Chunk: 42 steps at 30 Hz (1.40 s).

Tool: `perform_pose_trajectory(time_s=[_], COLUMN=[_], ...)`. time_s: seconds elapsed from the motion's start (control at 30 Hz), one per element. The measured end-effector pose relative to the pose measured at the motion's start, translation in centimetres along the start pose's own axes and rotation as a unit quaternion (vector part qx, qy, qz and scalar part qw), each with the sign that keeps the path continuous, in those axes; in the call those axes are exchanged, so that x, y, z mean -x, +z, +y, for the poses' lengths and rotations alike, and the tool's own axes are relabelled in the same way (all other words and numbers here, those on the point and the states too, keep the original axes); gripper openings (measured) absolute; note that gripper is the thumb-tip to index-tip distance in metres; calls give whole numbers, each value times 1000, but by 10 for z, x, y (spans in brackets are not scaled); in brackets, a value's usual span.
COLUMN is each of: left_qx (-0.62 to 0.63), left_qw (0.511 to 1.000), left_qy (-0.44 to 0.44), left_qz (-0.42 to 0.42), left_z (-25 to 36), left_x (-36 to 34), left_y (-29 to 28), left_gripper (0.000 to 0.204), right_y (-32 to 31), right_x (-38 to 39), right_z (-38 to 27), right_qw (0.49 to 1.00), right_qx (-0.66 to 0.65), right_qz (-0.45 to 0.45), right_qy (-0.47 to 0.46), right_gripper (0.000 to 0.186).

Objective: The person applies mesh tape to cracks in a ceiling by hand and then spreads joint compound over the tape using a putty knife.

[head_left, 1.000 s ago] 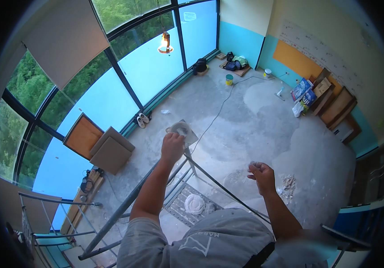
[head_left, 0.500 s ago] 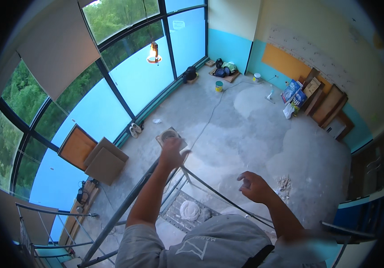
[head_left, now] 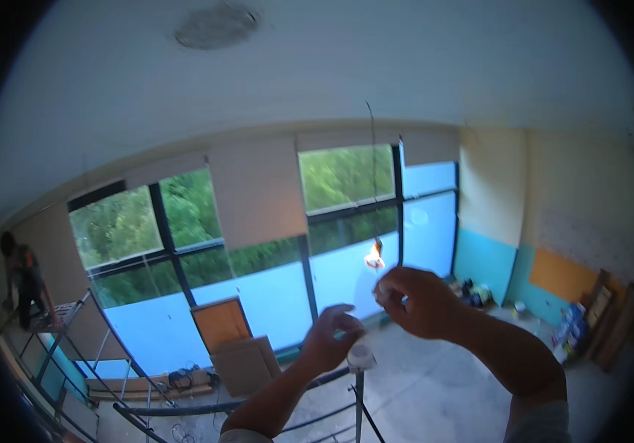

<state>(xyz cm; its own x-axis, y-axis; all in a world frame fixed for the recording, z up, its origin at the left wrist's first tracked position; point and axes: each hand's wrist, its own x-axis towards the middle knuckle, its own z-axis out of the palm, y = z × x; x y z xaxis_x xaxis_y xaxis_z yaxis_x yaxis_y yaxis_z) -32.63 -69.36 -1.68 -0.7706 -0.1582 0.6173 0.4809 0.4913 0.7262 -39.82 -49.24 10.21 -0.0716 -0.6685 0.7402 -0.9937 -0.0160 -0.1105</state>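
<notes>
My right hand (head_left: 419, 304) is raised in front of the windows, its fingers curled and thumb pressed in. What it holds, if anything, is too small to make out. Lower and to its left, my left hand (head_left: 332, 341) has its fingers apart from the thumb, with nothing visible in it. Just beside the left thumb, a small round whitish thing (head_left: 361, 357), perhaps a roll or cup, sits at the top of a scaffold post (head_left: 360, 406). The two hands are close but do not touch.
Dark scaffold rails (head_left: 184, 408) run below my left arm. A lit bulb (head_left: 374, 258) hangs on a wire beyond my right hand. At far left, a person (head_left: 25, 277) is up on another scaffold (head_left: 59, 325). The ceiling (head_left: 346, 66) has a rough grey patch (head_left: 217, 26).
My view has swung up from the floor to the ceiling and windows. The left hand has come off the round thing on the scaffold; the right hand has risen and moved closer to the left.
</notes>
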Motion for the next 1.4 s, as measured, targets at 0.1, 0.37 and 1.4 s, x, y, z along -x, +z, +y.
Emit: perform_pose_trajectory(time_s=[0.1,0.37,1.4], left_qx=[-101,-174,-49], left_qw=[980,932,847], left_qy=[143,180,390], left_qz=[90,262,359], left_z=[57,211,390], left_x=[-23,-73,-204], left_y=[-45,-148,-245], left_gripper=[45,32,33], right_y=[-41,-145,-235], right_x=[-65,-192,-321], right_z=[-38,-130,-196], right_qw=[987,883,719], right_qx=[31,94,254], right_qz=[111,350,614], right_qy=[-116,-298,-203], right_gripper=[10,12,25])
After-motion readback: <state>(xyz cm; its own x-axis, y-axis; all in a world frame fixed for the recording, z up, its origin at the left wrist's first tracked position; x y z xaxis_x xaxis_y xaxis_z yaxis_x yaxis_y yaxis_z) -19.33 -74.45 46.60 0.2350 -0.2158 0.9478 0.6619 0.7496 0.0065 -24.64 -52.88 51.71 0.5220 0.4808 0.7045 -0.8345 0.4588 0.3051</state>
